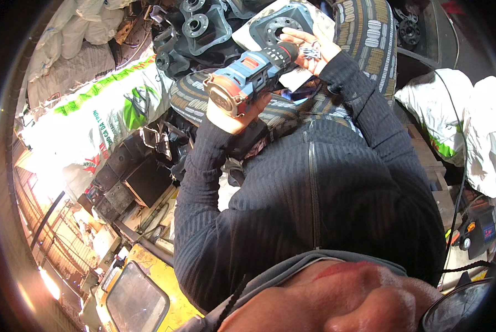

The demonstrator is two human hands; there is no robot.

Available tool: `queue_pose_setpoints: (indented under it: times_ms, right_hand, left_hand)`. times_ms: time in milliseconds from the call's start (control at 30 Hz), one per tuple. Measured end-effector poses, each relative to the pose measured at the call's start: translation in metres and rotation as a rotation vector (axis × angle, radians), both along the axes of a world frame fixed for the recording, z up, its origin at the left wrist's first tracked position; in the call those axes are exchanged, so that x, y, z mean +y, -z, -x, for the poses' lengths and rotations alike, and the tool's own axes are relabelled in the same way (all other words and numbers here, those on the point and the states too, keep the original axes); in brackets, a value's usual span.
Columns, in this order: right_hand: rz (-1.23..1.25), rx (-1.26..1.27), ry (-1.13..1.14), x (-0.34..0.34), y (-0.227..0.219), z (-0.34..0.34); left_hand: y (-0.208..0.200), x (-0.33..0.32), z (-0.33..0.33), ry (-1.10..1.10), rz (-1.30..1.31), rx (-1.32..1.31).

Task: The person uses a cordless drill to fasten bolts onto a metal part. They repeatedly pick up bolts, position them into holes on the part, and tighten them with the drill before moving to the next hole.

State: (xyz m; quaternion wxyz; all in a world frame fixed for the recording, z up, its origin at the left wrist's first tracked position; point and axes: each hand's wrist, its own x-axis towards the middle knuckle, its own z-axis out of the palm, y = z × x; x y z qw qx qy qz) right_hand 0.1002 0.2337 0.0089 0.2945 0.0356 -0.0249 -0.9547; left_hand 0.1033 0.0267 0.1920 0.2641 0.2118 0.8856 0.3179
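A blue and red cordless drill (248, 74) is gripped in my left hand (231, 119), its black chuck pointing up and to the right toward my other hand. My right hand (328, 48) is turned palm up, fingers partly stretched, with several small silvery screws (311, 51) lying in it. Just beyond both hands, a dark metal housing with a round, holed flange (275, 29) rests on a pale board (328, 23). The drill's nose is close to the fingers of my right hand; whether they touch I cannot tell. My left fingers are partly hidden behind the drill.
More dark flanged housings (195, 26) are piled at the far left. Patterned cushioning (367, 33) curves around the work spot. White sacks lie at left (93, 133) and right (439, 105). Yellow machinery with a window (137, 299) stands low left; a black cable (462, 127) hangs at right.
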Motion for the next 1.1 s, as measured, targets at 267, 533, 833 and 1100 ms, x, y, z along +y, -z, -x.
queue_pose_setpoints:
  times_ms: [267,533,833,1100]
  right_hand:
    - [-0.099,-0.091,0.007,-0.006,-0.014,-0.001]
    - [-0.356,-0.244,0.006,-0.011,-0.015,-0.003]
    - [-0.163,-0.297,-0.035,-0.015,-0.001,-0.008]
    - [-0.35,-0.325,-0.122,-0.014,0.001,-0.012]
  left_hand:
    - [0.002,0.004,0.004,0.038,0.018,-0.024]
    - [0.008,0.007,0.007,0.053,0.045,-0.033]
    - [0.014,0.004,0.007,0.177,0.082,0.107]
    - [0.015,0.006,0.011,0.081,-0.061,-0.132]
